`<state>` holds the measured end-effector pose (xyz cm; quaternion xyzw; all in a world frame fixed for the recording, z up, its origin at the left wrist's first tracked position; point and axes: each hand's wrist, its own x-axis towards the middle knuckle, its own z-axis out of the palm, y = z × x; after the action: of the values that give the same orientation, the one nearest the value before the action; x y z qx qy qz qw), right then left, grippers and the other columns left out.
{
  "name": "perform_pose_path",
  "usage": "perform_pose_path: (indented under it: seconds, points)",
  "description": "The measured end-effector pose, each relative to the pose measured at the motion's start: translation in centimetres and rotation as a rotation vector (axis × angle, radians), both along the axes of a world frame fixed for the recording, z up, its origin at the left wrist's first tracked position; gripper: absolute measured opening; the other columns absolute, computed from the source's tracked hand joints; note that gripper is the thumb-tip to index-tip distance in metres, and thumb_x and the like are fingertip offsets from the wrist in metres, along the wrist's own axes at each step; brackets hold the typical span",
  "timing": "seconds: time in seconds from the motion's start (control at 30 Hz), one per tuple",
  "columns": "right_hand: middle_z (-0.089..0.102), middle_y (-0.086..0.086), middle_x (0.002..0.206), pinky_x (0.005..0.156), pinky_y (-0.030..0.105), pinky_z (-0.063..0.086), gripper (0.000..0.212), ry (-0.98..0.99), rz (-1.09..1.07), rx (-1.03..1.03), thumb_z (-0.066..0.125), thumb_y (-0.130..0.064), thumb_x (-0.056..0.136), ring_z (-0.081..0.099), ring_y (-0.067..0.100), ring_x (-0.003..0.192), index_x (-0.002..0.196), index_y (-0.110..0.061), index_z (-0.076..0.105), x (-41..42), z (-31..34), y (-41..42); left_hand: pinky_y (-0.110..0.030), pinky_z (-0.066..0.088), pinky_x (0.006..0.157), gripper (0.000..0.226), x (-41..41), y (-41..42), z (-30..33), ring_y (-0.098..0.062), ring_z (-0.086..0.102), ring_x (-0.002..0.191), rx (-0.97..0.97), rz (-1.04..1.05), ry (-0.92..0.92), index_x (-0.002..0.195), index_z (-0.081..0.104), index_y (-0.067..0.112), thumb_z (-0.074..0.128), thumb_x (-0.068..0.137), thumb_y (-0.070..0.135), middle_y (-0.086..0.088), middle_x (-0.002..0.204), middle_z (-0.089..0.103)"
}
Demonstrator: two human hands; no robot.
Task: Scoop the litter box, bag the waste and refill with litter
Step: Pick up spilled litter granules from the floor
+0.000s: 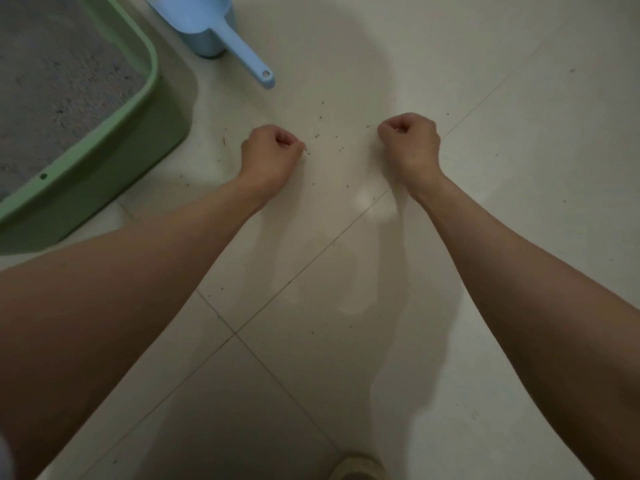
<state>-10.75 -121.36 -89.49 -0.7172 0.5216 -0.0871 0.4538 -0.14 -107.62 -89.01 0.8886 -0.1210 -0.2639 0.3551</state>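
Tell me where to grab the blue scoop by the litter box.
Grip the scoop by its long handle, coming from the near side: it slants toward you with the hanging-hole end free over the floor. The left hand looks nearer.

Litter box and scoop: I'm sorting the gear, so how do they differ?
The litter box is green, the scoop pale blue. The litter box is a wide tray holding grey litter; the scoop is narrow, its long handle pointing toward the hands. Both look like plastic, rest on the tiled floor and are cut off by the frame.
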Motion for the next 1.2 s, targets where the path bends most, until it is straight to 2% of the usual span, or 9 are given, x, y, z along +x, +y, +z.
perform_pose_path:
  seconds: [0.17, 0.3, 0.43, 0.73, 0.87, 0.93, 1.0, 1.13, 1.2]
  points:
    - [0.067, 0.004, 0.11, 0.077, 0.012, 0.035, 0.025, 0.104, 0.119, -0.129, 0.056, -0.018, 0.087, 0.059, 0.015, 0.105, 0.108, -0.01, 0.066, 1.3, -0.6, -0.2, -0.023, 0.042, 0.082, 0.026, -0.1, -0.6, -0.3, -0.018, 0.058, 0.098, 0.059, -0.001, -0.032, 0.095, 0.066, 0.009, 0.072, 0.077, 0.027, -0.006, 0.101, 0.065]
    - [0.067, 0.004, 0.109, 0.075, 0.014, 0.035, 0.024, 0.126, 0.143, -0.214, 0.056, -0.018, 0.085, 0.058, 0.017, 0.105, 0.105, -0.009, 0.067, 2.0, -1.0, 0.0, -0.022, 0.036, 0.073, 0.018, -0.4, -1.0, -0.4, -0.015, 0.048, 0.081, 0.122, -0.05, -0.073, 0.07, 0.056, 0.02, 0.072, 0.077, 0.025, -0.002, 0.086, 0.054]
    - [0.069, 0.005, 0.104, 0.071, 0.013, 0.035, 0.021, 0.097, 0.137, -0.235, 0.055, -0.013, 0.087, 0.061, 0.016, 0.098, 0.101, -0.008, 0.07, 2.0, -1.1, 0.2, -0.023, 0.041, 0.079, 0.02, -0.4, -1.1, -1.0, -0.019, 0.059, 0.095, 0.098, 0.014, -0.097, 0.091, 0.068, 0.012, 0.071, 0.078, 0.026, -0.006, 0.099, 0.067]
    - [0.068, 0.015, 0.105, 0.078, 0.028, 0.045, 0.026, 0.193, 0.262, -0.233, 0.046, -0.009, 0.086, 0.061, 0.028, 0.1, 0.097, 0.001, 0.068, 2.8, -0.8, -0.4, -0.027, 0.046, 0.085, 0.015, -0.2, -1.4, -1.1, -0.025, 0.061, 0.098, 0.099, -0.006, -0.085, 0.088, 0.071, 0.01, 0.067, 0.082, 0.023, -0.011, 0.099, 0.069]
    - [0.052, 0.009, 0.057, 0.053, 0.031, 0.038, 0.025, -0.048, 0.137, 0.009, 0.05, -0.006, 0.084, 0.048, 0.022, 0.055, 0.06, -0.002, 0.055, 3.1, 0.2, -1.0, -0.026, 0.042, 0.083, 0.019, -0.2, -1.6, -0.6, -0.026, 0.059, 0.102, 0.135, -0.096, -0.061, 0.093, 0.068, 0.006, 0.058, 0.089, 0.022, -0.013, 0.104, 0.067]
    - [0.031, -0.001, 0.052, 0.046, 0.023, 0.023, 0.035, -0.234, -0.006, 0.226, 0.054, -0.003, 0.083, 0.027, 0.012, 0.048, 0.054, -0.016, 0.038, 3.3, 0.8, -1.0, -0.024, 0.041, 0.08, 0.016, 0.0, -1.4, -0.4, -0.021, 0.058, 0.093, 0.084, -0.027, -0.012, 0.088, 0.067, 0.011, 0.057, 0.089, 0.023, -0.008, 0.094, 0.065]
    - [0.036, 0.0, 0.056, 0.045, 0.021, 0.023, 0.033, -0.316, -0.098, 0.405, 0.056, -0.002, 0.083, 0.03, 0.01, 0.047, 0.057, -0.015, 0.042, 3.3, 1.1, -0.9, -0.022, 0.041, 0.071, 0.017, 0.6, -0.9, -0.3, -0.015, 0.053, 0.074, -0.05, 0.162, 0.124, 0.073, 0.06, 0.013, 0.059, 0.087, 0.022, -0.003, 0.076, 0.059]
    - [0.054, -0.005, 0.068, 0.06, 0.019, 0.043, 0.014, -0.123, 0.201, 0.154, 0.063, -0.017, 0.085, 0.051, 0.007, 0.063, 0.071, -0.015, 0.06, 4.0, 0.5, 0.4, -0.018, 0.045, 0.051, 0.021, 1.4, 0.9, 0.4, -0.012, 0.048, 0.051, -0.445, 0.512, 0.498, 0.064, 0.052, 0.007, 0.057, 0.082, -0.001, -0.006, 0.062, 0.05]
    - [0.06, -0.002, 0.081, 0.075, 0.022, 0.043, 0.009, -0.018, 0.306, 0.02, 0.063, -0.019, 0.083, 0.056, 0.012, 0.08, 0.088, -0.012, 0.067, 4.7, 0.0, 1.2, -0.018, 0.045, 0.051, 0.021, 1.8, 1.8, 0.4, -0.013, 0.049, 0.052, -0.472, 0.554, 0.493, 0.063, 0.05, 0.006, 0.056, 0.08, -0.005, -0.008, 0.062, 0.051]
